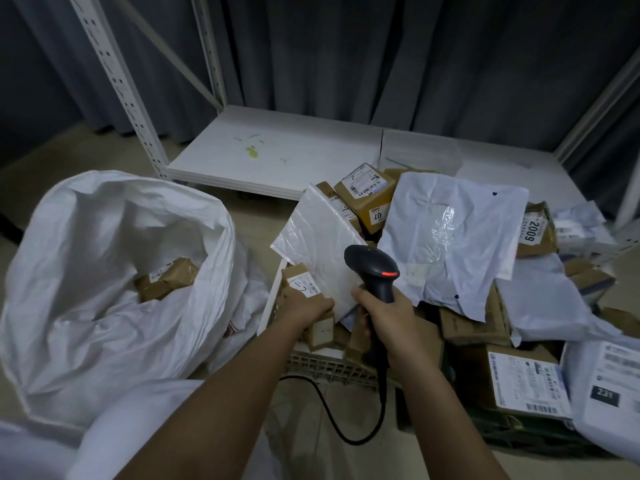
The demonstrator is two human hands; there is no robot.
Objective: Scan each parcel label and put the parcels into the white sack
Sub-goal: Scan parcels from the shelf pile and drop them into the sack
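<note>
My left hand (304, 306) grips a small brown cardboard parcel (300, 280) with a white label, at the left edge of the parcel pile. A flat white padded envelope (320, 237) leans against that parcel. My right hand (384, 317) holds a black barcode scanner (375, 268) by its handle, its red light lit, its head just right of the envelope. The white sack (104, 271) stands open on the left, with brown parcels (166, 277) inside it.
A heap of brown boxes (367, 192) and white and grey mailer bags (450, 230) fills a pale plastic crate (325, 367) and spills to the right. The scanner cable (332, 417) loops on the floor. A low white shelf board (277, 157) and metal rack uprights (114, 74) stand behind.
</note>
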